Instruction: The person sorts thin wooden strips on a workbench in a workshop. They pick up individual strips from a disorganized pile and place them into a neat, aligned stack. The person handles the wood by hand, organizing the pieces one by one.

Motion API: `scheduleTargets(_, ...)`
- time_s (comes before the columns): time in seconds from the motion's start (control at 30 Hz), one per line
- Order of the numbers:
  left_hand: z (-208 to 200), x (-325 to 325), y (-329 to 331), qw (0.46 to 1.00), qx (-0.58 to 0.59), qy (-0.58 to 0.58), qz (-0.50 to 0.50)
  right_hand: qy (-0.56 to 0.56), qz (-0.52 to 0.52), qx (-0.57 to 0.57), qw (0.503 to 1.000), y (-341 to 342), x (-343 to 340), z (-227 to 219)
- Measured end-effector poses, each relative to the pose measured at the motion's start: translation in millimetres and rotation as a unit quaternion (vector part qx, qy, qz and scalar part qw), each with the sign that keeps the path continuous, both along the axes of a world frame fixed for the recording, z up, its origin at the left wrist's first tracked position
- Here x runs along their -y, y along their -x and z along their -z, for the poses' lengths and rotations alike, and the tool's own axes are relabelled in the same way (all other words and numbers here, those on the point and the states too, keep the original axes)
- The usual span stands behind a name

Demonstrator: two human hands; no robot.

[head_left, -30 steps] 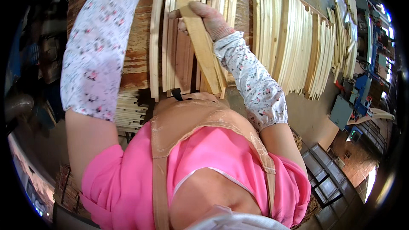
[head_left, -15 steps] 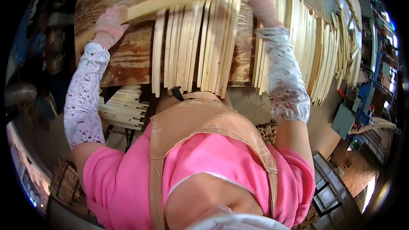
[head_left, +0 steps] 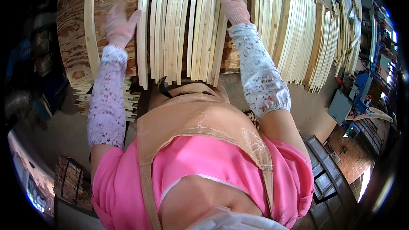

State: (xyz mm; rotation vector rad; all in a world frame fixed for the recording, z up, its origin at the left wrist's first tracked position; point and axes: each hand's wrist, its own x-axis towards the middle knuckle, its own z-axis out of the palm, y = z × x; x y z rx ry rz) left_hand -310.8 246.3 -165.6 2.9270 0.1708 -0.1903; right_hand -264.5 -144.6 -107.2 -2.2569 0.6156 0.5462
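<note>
My left hand (head_left: 120, 26), in a pale pink glove, is open over the plywood tabletop (head_left: 76, 30); its fingers are slightly blurred and nothing is in them. To its left lies a single wooden strip (head_left: 90, 25), and to its right a row of long pale wooden strips (head_left: 170, 30) lies side by side. My right hand (head_left: 235, 9), gloved the same way, touches the right side of that row. Its thumb rests on the outermost strip (head_left: 220, 34), with the other fingers stretched out beside it, so the hand looks open.
More wooden strips (head_left: 294, 34) are lined up to the right, stretching back. A stack of short strips (head_left: 130, 98) sits below the table's near left edge. Blue-grey machinery (head_left: 341, 113) stands at the far right, and a dark metal frame (head_left: 324, 174) at the lower right.
My left hand has let go of the strip it held aslant; that strip now lies lengthwise at the left. My right hand has come down onto the right edge of the row.
</note>
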Motion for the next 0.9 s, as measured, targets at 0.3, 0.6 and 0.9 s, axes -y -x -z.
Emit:
scheduleTargets(0.3,6,94,21,0.737,-0.125,0.628,-0.216,-0.031,0.099,-0.022,0.994,23,-9,1)
scheduleTargets(0.6,-79,38,-77,0.631,0.039,0.774,0.016,-0.213,-0.015,0.424,0.880,-28,-10,-140)
scheduleTargets(0.9,-171,60,-153,0.648,0.199,0.715,0.171,-0.208,0.002,0.591,0.780,-18,1,-150)
